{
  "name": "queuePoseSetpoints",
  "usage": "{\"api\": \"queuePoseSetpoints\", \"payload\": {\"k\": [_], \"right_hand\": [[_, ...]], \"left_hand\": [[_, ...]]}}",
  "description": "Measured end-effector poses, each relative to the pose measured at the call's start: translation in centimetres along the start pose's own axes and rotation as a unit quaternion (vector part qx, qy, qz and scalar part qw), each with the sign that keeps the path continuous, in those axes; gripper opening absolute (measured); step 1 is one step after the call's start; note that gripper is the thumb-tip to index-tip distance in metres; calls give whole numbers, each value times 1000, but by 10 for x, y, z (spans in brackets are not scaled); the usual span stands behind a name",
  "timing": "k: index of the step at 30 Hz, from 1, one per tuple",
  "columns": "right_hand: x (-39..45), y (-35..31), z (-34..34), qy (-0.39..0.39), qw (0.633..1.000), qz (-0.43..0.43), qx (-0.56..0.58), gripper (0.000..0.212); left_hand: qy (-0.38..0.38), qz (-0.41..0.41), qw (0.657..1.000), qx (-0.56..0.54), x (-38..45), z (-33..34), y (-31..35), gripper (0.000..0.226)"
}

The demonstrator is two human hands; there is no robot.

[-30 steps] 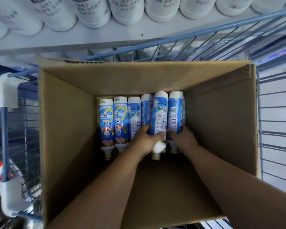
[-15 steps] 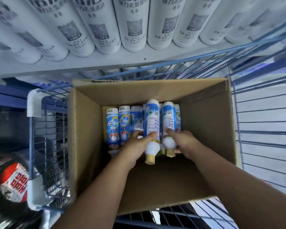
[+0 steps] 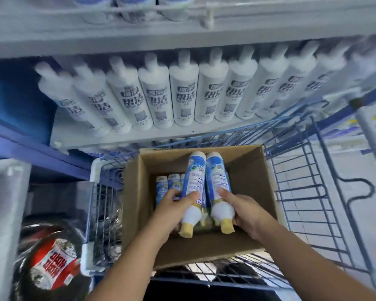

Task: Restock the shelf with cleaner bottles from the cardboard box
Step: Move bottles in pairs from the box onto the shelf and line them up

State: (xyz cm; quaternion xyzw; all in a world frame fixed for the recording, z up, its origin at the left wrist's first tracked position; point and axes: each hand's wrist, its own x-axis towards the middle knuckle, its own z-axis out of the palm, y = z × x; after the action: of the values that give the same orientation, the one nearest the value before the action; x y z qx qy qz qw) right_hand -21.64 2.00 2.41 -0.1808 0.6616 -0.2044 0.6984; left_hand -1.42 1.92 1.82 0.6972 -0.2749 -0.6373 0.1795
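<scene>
Your left hand [image 3: 172,210] grips one glossy blue-and-white cylindrical bottle [image 3: 193,183], your right hand [image 3: 248,211] another [image 3: 217,181], both raised above the brown cardboard box [image 3: 135,192]. At least three more bottles [image 3: 167,183] lie inside.

Cardboard box [image 3: 137,205]: matt brown corrugated paperboard, plain walls. Cleaner bottles [image 3: 193,181]: glossy plastic with printed blue-white labels, pale yellow plastic caps. Cart [image 3: 302,192]: blue-coated metal wire, white plastic corner guards. Shelf [image 3: 139,135]: painted white metal, smooth. Shelf bottles [image 3: 182,98]: white plastic, satin sheen. Pouch [image 3: 52,263]: shiny red-black film.
</scene>
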Motion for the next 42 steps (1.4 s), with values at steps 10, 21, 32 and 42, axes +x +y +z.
{"api": "queuePoseSetpoints", "payload": {"k": [10,21,32,42], "right_hand": [[-90,-50,33,-28,991,-123,45,71],[-176,-126,25,-78,963,-244,77,41],[-214,-197,11,-56,938,-334,79,43],[-195,-256,13,-41,945,-316,76,46]], "left_hand": [[26,119,991,-63,-81,-28,64,54],[29,261,955,-138,-172,-23,154,43],[4,296,944,-143,-194,-9,229,49],[-18,272,948,-167,-169,-6,293,46]]}}
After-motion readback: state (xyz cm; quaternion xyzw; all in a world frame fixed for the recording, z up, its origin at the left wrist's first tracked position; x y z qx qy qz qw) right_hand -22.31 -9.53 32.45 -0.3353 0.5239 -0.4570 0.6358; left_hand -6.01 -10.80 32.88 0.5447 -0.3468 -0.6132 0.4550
